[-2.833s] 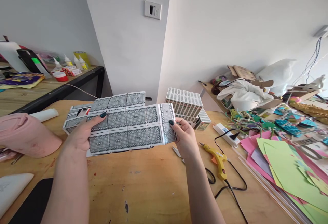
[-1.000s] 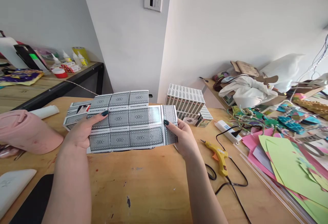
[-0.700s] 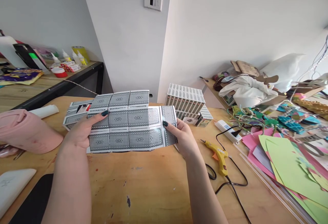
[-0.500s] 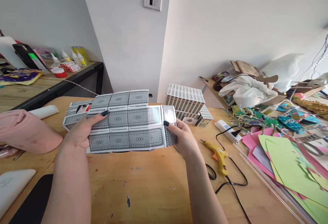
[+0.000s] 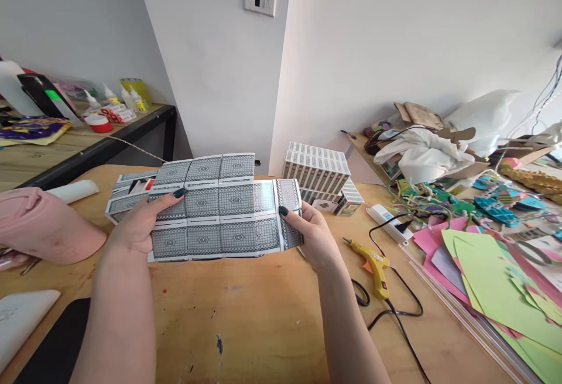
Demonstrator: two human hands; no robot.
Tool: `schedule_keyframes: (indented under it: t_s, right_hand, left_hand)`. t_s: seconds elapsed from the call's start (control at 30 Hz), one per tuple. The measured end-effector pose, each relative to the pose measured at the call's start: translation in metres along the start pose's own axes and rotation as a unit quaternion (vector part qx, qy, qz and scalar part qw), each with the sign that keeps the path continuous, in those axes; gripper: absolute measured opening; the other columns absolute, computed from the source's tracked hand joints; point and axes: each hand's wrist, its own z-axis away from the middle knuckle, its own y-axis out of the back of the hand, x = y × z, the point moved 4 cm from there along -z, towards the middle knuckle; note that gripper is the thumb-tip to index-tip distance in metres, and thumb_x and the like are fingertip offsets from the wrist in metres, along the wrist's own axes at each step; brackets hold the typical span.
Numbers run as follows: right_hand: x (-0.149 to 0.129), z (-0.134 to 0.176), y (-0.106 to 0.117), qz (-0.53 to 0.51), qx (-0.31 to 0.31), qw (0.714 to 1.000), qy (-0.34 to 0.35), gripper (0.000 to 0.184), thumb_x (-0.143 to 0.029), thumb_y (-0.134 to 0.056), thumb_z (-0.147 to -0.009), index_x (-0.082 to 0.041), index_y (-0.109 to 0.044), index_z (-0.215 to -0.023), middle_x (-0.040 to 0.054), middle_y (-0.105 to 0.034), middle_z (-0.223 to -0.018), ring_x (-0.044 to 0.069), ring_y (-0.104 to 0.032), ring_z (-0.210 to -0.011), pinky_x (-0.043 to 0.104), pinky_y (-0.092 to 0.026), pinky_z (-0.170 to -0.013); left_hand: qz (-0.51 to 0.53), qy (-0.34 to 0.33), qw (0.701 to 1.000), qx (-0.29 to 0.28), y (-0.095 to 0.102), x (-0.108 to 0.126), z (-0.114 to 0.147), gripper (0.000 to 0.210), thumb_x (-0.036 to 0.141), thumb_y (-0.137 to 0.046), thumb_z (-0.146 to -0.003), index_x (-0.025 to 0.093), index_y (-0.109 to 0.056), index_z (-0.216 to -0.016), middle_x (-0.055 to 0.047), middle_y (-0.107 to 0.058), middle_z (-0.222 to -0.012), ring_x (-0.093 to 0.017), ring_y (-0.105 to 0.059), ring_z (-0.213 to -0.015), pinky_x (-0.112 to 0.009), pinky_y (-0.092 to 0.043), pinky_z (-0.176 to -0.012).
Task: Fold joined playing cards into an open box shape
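Observation:
Between my hands is a sheet of joined playing cards (image 5: 203, 202), their grey patterned backs facing up in rows. My left hand (image 5: 143, 220) is closed on its left side, thumb on top and the fingers hidden beneath. At the right end my right hand (image 5: 309, 229) pinches the narrower card flap, its thumb pressing the upper face. The sheet is held above the wooden table (image 5: 246, 314). Further card pieces (image 5: 127, 204) show behind my left hand; whether they are joined to the sheet I cannot tell.
Behind my right hand stand stacked card boxes (image 5: 316, 167). A yellow glue gun (image 5: 373, 267) with a black cord lies right, near a power strip (image 5: 389, 223) and coloured paper (image 5: 492, 284). A pink container (image 5: 46, 226) is at left, a white roll (image 5: 76, 191) behind it.
Both hands keep their grip on the card sheet. The flap at the right end looks slightly more tilted, and the whole view has shifted a little.

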Motion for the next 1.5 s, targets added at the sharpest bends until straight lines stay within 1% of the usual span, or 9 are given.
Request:
schedule_keyframes:
  t_s: [0.3,0.5,0.8,0.9,1.03,1.13,1.23,1.4,1.5]
  right_hand:
    - [-0.002,0.002,-0.004,0.017,-0.006,0.999,0.027,0.027,-0.038,-0.068,-0.072,-0.023,-0.063,-0.094,0.0022,-0.069,-0.087,0.016,-0.064,-0.071,0.025,-0.049,-0.057]
    - [-0.002,0.004,-0.005,-0.006,-0.035,0.999,0.017,0.030,-0.037,-0.069,-0.072,-0.022,-0.062,-0.096,0.0027,-0.070,-0.088,0.017,-0.064,-0.075,0.026,-0.050,-0.061]
    - [0.002,0.004,-0.016,-0.017,-0.044,0.998,0.031,0.034,-0.036,-0.070,-0.070,-0.020,-0.059,-0.098,0.0032,-0.069,-0.088,0.018,-0.064,-0.079,0.024,-0.049,-0.058]
    - [0.001,0.003,-0.015,-0.010,-0.054,0.998,0.040,0.036,-0.037,-0.069,-0.071,-0.020,-0.057,-0.100,0.0040,-0.067,-0.091,0.019,-0.064,-0.081,0.027,-0.050,-0.062]
    - [-0.005,0.003,-0.011,0.082,-0.004,0.990,0.111,0.054,-0.038,-0.072,-0.066,-0.024,-0.048,-0.111,0.0047,-0.062,-0.105,0.021,-0.060,-0.095,0.033,-0.049,-0.079]
    - [-0.008,0.004,-0.010,0.245,0.055,0.956,0.152,0.067,-0.043,-0.075,-0.060,-0.025,-0.044,-0.117,0.0064,-0.056,-0.114,0.024,-0.053,-0.106,0.039,-0.044,-0.090]
    - [-0.004,0.003,-0.009,0.355,0.086,0.920,0.144,0.069,-0.052,-0.068,-0.065,-0.023,-0.044,-0.122,0.0096,-0.051,-0.121,0.028,-0.045,-0.115,0.046,-0.037,-0.096]
    - [0.007,-0.002,-0.007,0.327,0.117,0.928,0.131,0.096,-0.057,-0.063,-0.067,-0.019,-0.015,-0.141,0.0132,-0.027,-0.141,0.029,-0.026,-0.132,0.045,-0.026,-0.107]
    - [0.011,-0.002,-0.011,0.335,0.127,0.925,0.130,0.090,-0.059,-0.061,-0.068,-0.021,-0.021,-0.139,0.0126,-0.035,-0.132,0.029,-0.031,-0.128,0.045,-0.028,-0.106]
  left_hand:
    - [0.010,0.012,1.000,0.006,-0.003,-0.002,-0.001,0.059,0.014,-0.080,-0.044,0.016,-0.064,-0.100,-0.006,-0.074,-0.076,-0.028,-0.069,-0.074,-0.035,-0.058,-0.068]
    - [0.017,0.019,1.000,0.003,-0.002,-0.005,-0.003,0.056,0.018,-0.081,-0.046,0.016,-0.065,-0.099,-0.006,-0.073,-0.075,-0.027,-0.070,-0.072,-0.034,-0.059,-0.067]
    - [0.004,0.025,1.000,0.013,0.001,-0.006,-0.002,0.060,0.019,-0.080,-0.049,0.014,-0.061,-0.106,-0.007,-0.074,-0.080,-0.025,-0.070,-0.072,-0.038,-0.058,-0.069]
    - [-0.006,0.008,1.000,0.004,0.002,-0.006,-0.003,0.058,0.021,-0.080,-0.052,0.013,-0.060,-0.107,-0.007,-0.073,-0.081,-0.025,-0.070,-0.074,-0.038,-0.058,-0.070]
    - [-0.029,-0.002,1.000,0.001,0.004,-0.006,-0.004,0.056,0.027,-0.079,-0.056,0.012,-0.061,-0.107,-0.008,-0.073,-0.082,-0.025,-0.069,-0.076,-0.038,-0.058,-0.070]
    - [-0.029,-0.017,0.999,-0.009,0.001,-0.004,-0.002,0.058,0.030,-0.078,-0.058,0.012,-0.060,-0.110,-0.008,-0.073,-0.086,-0.025,-0.069,-0.078,-0.038,-0.057,-0.071]
    - [-0.028,-0.003,0.999,-0.022,-0.005,-0.004,0.001,0.065,0.028,-0.080,-0.055,0.012,-0.058,-0.114,-0.010,-0.073,-0.089,-0.026,-0.069,-0.080,-0.040,-0.057,-0.072]
    - [-0.035,-0.002,0.999,-0.011,-0.014,-0.003,0.004,0.066,0.024,-0.080,-0.055,0.013,-0.057,-0.115,-0.010,-0.072,-0.091,-0.027,-0.068,-0.082,-0.041,-0.057,-0.073]
    - [-0.031,0.001,0.999,-0.019,-0.019,-0.005,0.004,0.065,0.023,-0.079,-0.056,0.012,-0.056,-0.116,-0.009,-0.073,-0.090,-0.026,-0.069,-0.081,-0.041,-0.057,-0.072]
